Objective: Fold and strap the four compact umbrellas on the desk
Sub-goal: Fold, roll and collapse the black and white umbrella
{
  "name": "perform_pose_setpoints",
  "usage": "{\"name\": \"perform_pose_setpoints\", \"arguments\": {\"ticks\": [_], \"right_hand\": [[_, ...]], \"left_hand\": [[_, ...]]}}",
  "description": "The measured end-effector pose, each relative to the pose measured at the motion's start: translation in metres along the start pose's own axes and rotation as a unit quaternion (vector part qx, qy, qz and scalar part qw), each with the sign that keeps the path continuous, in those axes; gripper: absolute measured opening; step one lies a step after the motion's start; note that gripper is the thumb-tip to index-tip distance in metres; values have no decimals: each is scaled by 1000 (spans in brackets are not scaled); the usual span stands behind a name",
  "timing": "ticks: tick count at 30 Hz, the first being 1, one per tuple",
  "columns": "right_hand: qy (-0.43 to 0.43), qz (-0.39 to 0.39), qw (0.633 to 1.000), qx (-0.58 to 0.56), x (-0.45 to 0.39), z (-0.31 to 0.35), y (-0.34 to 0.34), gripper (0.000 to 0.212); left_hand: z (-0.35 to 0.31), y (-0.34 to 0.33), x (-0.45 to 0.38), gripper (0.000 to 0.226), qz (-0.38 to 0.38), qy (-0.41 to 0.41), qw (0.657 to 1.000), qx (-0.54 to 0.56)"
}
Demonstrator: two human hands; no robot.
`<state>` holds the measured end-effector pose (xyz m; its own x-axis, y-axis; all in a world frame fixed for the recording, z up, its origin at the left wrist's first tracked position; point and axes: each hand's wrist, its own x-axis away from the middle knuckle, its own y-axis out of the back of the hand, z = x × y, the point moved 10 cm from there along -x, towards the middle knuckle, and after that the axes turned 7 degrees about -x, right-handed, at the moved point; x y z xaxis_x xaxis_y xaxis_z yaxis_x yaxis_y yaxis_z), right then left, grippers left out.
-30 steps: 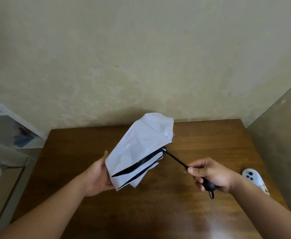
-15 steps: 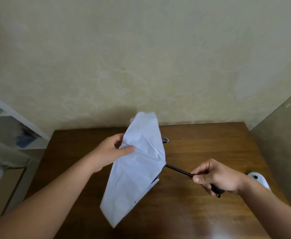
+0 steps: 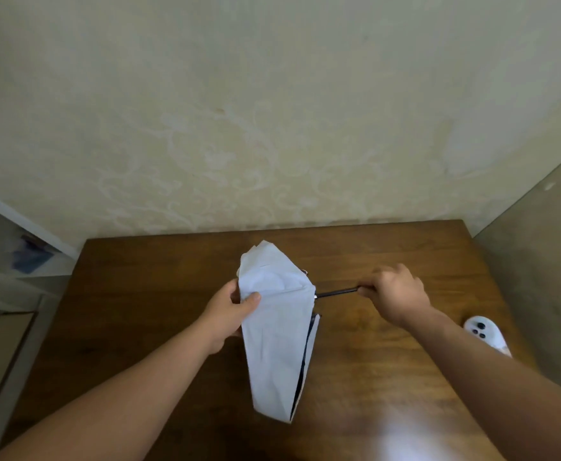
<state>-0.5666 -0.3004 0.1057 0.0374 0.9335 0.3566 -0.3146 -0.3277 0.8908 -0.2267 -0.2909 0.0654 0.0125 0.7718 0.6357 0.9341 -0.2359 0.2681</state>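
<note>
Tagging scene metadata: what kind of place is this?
Probably a room in a home: a wooden desk pushed against a stained plaster wall, white shelves at left, and a white controller lying on the desk.

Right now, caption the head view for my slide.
Left hand pinches white umbrella canopy; right hand grips its handle above desk.

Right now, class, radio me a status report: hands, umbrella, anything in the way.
Left hand pinches canopy. Right hand grips handle end. White umbrella unstrapped, shaft showing. White controller by right forearm, apart.

Both forearms bare, no sleeves, no jewelry
</note>
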Motion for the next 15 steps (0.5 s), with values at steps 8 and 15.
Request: {"name": "perform_pose_setpoints", "arguments": {"ticks": [8,15], "right_hand": [[-69,-34,993,-93,-38,-18,-56,21],[-96,-52,987,-115,-11,-25,-92,55]], "left_hand": [[5,-18,-20,94,-39,2,999,-35],[45,-15,-6,46,-75,1,980,-184]]}}
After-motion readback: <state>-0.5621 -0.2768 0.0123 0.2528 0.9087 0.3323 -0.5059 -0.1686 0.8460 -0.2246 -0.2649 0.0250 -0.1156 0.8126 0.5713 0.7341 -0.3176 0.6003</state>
